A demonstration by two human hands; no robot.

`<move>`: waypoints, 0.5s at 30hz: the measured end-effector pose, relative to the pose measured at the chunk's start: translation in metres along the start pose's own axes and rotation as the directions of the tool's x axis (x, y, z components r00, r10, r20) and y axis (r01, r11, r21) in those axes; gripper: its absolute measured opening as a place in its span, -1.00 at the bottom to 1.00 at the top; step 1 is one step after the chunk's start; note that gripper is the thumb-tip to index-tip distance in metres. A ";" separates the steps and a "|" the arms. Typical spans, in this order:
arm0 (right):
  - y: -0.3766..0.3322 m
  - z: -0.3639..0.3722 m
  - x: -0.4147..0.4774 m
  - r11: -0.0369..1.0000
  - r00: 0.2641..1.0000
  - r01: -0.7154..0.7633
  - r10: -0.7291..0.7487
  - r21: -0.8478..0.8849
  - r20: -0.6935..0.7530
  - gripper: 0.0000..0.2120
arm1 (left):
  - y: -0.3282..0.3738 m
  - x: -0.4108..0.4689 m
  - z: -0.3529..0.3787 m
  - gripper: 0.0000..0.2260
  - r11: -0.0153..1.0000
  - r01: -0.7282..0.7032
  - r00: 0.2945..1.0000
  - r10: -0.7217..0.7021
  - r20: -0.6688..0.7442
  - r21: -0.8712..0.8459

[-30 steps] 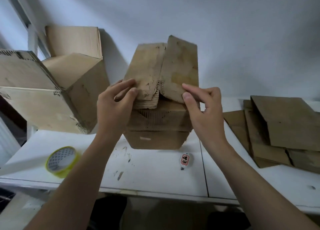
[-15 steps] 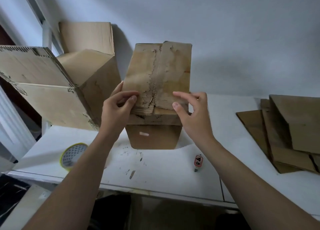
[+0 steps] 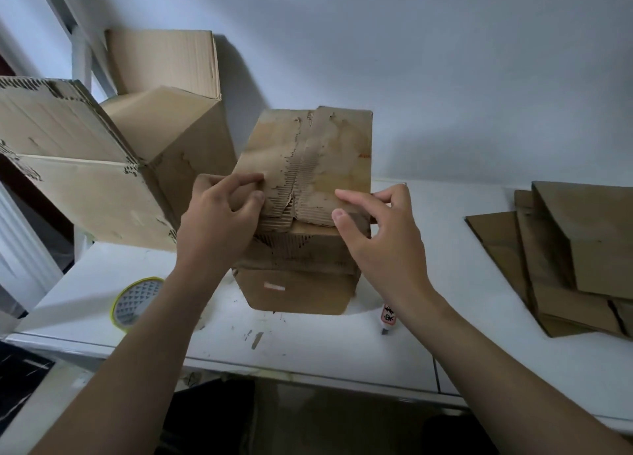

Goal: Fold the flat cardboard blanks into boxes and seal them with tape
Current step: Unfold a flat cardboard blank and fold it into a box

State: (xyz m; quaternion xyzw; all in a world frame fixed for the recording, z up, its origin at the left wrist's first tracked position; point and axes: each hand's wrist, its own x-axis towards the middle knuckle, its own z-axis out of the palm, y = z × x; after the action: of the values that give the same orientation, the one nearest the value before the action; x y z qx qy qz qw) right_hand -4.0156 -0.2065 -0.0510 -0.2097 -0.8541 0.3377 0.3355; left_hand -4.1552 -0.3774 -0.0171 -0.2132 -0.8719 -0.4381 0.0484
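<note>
Far to the left of the left hand's fingers, two big opened cartons [image 3: 89, 170] lean together on the white table [image 3: 308, 348], one tilted on its edge, with a third carton [image 3: 164, 64] behind them against the wall. Nearer the person than those fingers, beside the left forearm, a yellow-rimmed roll of tape [image 3: 137, 304] lies flat on the table. The left hand [image 3: 219, 221] has its fingers bent and held close together. Their tips press on the left top flap of the cardboard box [image 3: 308, 166] near its torn, corrugated seam, and the thumb is hidden. The box stands on the table between the two hands. Its two top flaps are folded down and meet along a ragged middle line just right of the left fingertips. The right hand [image 3: 380, 245] lays its index finger along the right flap and sets its thumb against that flap's near edge, pinching it, while its other fingers curl round the box's right side. Nearer the person than the right fingers, partly under the wrist, a small white cutter [image 3: 388, 317] with a red label lies on the table. Well to the right of those fingers, a loose stack of flat cardboard blanks [image 3: 579, 259] lies overlapped on the tabletop.
</note>
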 end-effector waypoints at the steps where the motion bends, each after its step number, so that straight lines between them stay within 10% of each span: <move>1: -0.002 -0.003 -0.002 1.000 1.000 -0.002 0.002 -0.005 0.000 -0.70 | 0.002 -0.003 -0.002 -0.78 1.000 -0.004 1.000 0.004 0.008 0.024; 15: -0.003 0.005 -0.006 0.999 0.999 0.036 -0.036 0.006 0.020 -0.69 | -0.006 -0.001 0.007 -0.77 0.996 -0.031 0.997 0.036 -0.069 0.082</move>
State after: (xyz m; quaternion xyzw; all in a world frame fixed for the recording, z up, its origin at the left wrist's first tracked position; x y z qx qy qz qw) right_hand -4.0157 -0.2141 -0.0537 -0.1900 -0.8600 0.3363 0.3335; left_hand -4.1556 -0.3753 -0.0261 -0.2101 -0.8831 -0.4086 0.0950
